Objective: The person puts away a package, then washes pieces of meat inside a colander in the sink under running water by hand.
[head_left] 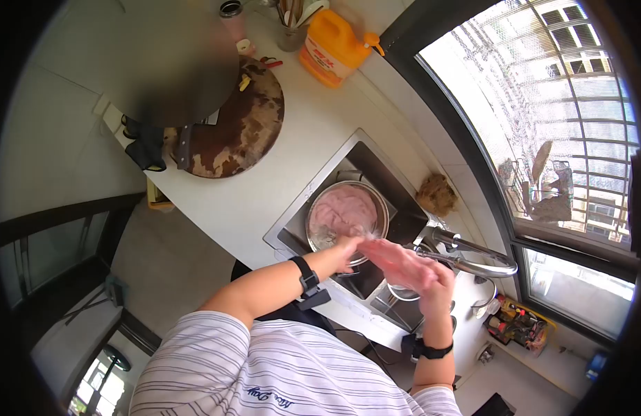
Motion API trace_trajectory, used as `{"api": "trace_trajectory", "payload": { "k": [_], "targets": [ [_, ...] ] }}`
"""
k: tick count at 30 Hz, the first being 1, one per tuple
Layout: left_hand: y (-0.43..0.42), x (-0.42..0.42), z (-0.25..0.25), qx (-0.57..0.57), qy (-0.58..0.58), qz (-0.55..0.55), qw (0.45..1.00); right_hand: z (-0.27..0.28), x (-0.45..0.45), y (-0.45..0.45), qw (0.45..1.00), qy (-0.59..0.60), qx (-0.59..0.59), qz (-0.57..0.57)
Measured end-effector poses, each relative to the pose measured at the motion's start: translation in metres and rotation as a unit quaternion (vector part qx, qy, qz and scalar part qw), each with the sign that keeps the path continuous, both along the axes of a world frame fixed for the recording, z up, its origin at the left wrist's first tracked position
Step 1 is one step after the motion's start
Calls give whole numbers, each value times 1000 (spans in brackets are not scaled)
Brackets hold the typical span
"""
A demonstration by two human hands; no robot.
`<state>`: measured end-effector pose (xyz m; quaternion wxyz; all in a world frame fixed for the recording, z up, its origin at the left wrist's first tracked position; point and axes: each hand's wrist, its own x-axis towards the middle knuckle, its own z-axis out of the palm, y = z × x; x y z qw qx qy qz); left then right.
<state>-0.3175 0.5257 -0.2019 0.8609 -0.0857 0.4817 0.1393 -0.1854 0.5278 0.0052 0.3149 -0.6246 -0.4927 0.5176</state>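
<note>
Both hands meet at the near edge of the metal bowl (pixel 387 220), low over the pink meat (pixel 343 206); progress reads as mid-handling, the meat being in the bowl and not yet lifted out as a mass. Handling at the rim appears unfinished; how much remains cannot be judged from this view. A glassy patch lies at the meat's near left edge, water or film, unclear which. Pose: left hand (pixel 345 252) comes in from the left, elbow bent, fingers loosely curled beside the rim; grip cannot be told. Right hand (pixel 424 277) reaches in from the right, wrist bent, its length angled toward the left hand, the two touching or nearly so. Its surface is pinkish and blurred; whether it grips a piece of meat cannot be told. A black watch (pixel 308 279) sits on the left wrist. Outward: bowl stands inside the sink (pixel 369 156), faucet (pixel 488 269) to the right. Beyond, on the tabletop (pixel 313 104), a round board (pixel 261 118) lies to the left, an orange jug (pixel 333 50) farther back.
</note>
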Motion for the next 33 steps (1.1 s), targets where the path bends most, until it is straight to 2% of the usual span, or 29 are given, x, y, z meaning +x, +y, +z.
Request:
{"api": "trace_trajectory", "payload": {
  "k": [2, 3, 4, 5, 6, 7, 9, 10, 11, 12, 13, 15, 16, 17, 18, 19, 21, 22, 24, 26, 29, 30, 31, 32, 33],
  "targets": [
    [-5, 19, 14, -93, -56, 40, 993, 30, 7, -1, 999, 31, 19, -25],
    [-8, 31, 8, -132, -90, 69, 985, 45, 9, -4, 997, 18, 75, -10],
    [-12, 43, -4, -101, -183, 87, 974, 58, 17, -10, 995, 3, 100, -27],
    [-14, 48, 1, -8, -250, 189, 950, 71, 18, -15, 991, -10, 131, -26],
    [-9, 60, -6, -7, -217, 223, 950, 83, 11, -22, 977, -42, 191, -81],
    [-3, 66, -9, -6, -185, 256, 949, 90, 12, -28, 978, -42, 189, -80],
    [6, 68, -13, 32, -149, 243, 958, 103, 20, -34, 955, -40, 271, -111],
    [12, 72, -17, 70, -113, 229, 964, 116, 21, -29, 972, 49, 220, -60],
    [17, 64, -28, 49, -193, 243, 949, 126, 23, -26, 977, 136, 166, -11],
    [23, 59, -25, 40, -163, 315, 934, 130, 28, -28, 978, 129, 164, -14],
    [28, 57, -37, 35, -160, 337, 927, 126, 31, -30, 978, 125, 164, -21],
    [33, 54, -77, 29, -169, 343, 924, 102, 35, -27, 976, -4, 196, -99],
    [34, 53, -105, 29, -181, 327, 927, 93, 28, -23, 979, -85, 173, -66],
    [35, 48, -123, 27, -116, 306, 945, 81, 21, -18, 975, -165, 148, -32],
    [37, 42, -132, 27, -50, 284, 957, 62, 22, -15, 983, -125, 131, 0],
    [41, 32, -122, 29, -48, 276, 960, 36, 25, -13, 989, -83, 115, 32],
    [47, 13, -84, 60, 85, 138, 985, -21, 29, -15, 972, -175, 119, 105],
    [46, 12, -89, 64, 87, 133, 985, -47, 27, -16, 969, -197, 95, 111],
    [38, 18, -113, 118, 202, 189, 954, -101, 26, -22, 956, -256, 47, 136],
    [31, 17, -141, 154, 230, 162, 947, -156, 34, -27, 945, -291, 26, 146],
    [29, 25, -122, 183, 287, 238, 910, -223, 42, -29, 938, -330, 13, 103],
    [24, 26, -111, 146, 185, 232, 944, -237, 41, -26, 987, -137, -74, -37],
    [21, 32, -104, 97, 106, 230, 963, -236, 35, -22, 970, 65, -157, -174],
    [19, 38, -96, 43, 31, 221, 974, -231, 37, -17, 930, 221, -186, -226],
    [20, 47, -78, 73, 78, 202, 974, -232, 37, -11, 930, 223, -186, -225]
  ]
}}
